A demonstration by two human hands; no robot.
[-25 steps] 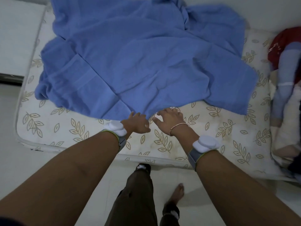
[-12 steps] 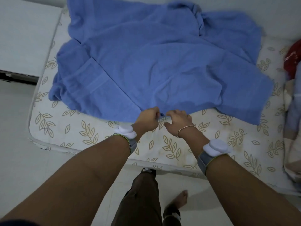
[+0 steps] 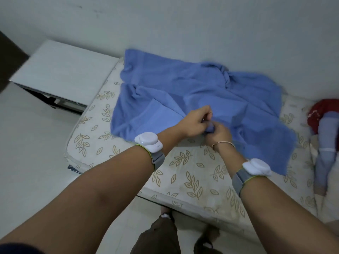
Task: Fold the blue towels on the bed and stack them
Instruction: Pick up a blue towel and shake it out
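Gripping the near edge of the blue towel (image 3: pixel 183 92), the left hand (image 3: pixel 195 123) and the right hand (image 3: pixel 218 134) meet almost knuckle to knuckle over the middle of the mattress (image 3: pixel 192 173). Both hands have their fingers curled and clamped on a small bunch of cloth, the left thumb and fingers pinching from above, the right closing on the same gather just below it. The towel lies rumpled and unfolded across the far half of the mattress, one end against the wall (image 3: pixel 183 30), one corner trailing toward the right (whether this is one towel or several overlapping cannot be told from the creases). No folded stack is visible, so the task appears to be at its start.

The step in hand is judged to be finding a clean edge to work from. It is done well by sliding the two hands apart along the hem until each reaches a corner, keeping the pinch light enough for cloth to run through but firm enough not to drop it. The towel should then be lifted clear and shaken flat before any fold, since creases folded in will make the stack lopsided. The red and pale bundle (image 3: pixel 324 125) at the right edge lies just beside the trailing corner and is best left undisturbed.
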